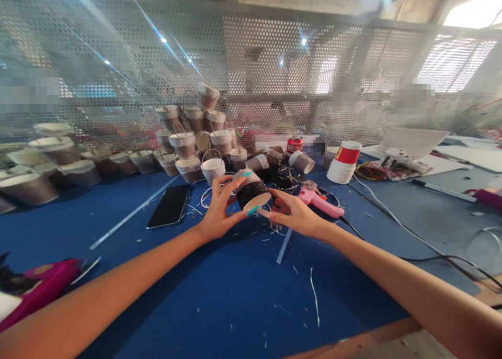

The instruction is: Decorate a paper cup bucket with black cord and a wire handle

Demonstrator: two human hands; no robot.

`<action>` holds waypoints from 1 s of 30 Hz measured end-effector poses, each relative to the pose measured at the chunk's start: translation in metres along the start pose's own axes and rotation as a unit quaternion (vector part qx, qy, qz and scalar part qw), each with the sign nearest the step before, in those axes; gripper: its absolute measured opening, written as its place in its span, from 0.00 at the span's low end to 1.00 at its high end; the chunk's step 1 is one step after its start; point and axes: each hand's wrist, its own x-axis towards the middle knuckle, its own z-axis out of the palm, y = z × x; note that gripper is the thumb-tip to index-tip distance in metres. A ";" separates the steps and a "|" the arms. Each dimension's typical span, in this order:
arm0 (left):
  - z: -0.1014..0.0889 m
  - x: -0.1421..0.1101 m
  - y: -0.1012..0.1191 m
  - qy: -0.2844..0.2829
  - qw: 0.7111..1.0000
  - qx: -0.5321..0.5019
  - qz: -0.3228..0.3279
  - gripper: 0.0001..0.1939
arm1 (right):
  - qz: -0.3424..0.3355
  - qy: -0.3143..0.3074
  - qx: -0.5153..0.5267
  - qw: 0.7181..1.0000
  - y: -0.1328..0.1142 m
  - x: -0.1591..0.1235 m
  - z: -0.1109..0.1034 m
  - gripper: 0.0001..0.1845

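Note:
Tilted on its side above the blue table, a small paper cup wrapped in dark and whitish material is between my two hands. My left hand grips it from the left, fingers over the top and thumb at its pale round end. On the right, my right hand holds the same cup with fingertips at the rim. A pink glue gun lies just behind my right hand. Below the cup, a clear glue stick rests on the table. Part of the cup is hidden by my fingers.
Many small wrapped buckets stand stacked along the back left. A black phone and a long clear stick lie left. Stacked paper cups, a red can and cables are right. A perforated metal screen rises behind.

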 end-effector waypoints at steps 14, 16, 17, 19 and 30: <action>-0.001 0.006 -0.002 -0.027 0.999 0.037 -0.021 0.28 | 0.017 0.068 -0.068 0.995 0.002 0.001 0.001 0.26; 0.001 0.006 -0.005 -0.025 0.999 0.048 -0.009 0.27 | 0.022 0.072 -0.076 0.994 0.001 0.001 0.001 0.26; 0.001 0.006 -0.006 -0.025 0.998 0.049 -0.003 0.27 | 0.024 0.076 -0.082 0.993 0.001 0.001 0.001 0.26; 0.003 0.007 -0.006 -0.023 0.999 0.045 0.001 0.29 | 0.026 0.083 -0.095 0.992 0.001 0.001 0.001 0.27; 0.001 0.005 0.004 -0.047 0.998 0.034 -0.031 0.37 | 0.014 0.061 -0.186 0.981 -0.001 -0.002 0.001 0.28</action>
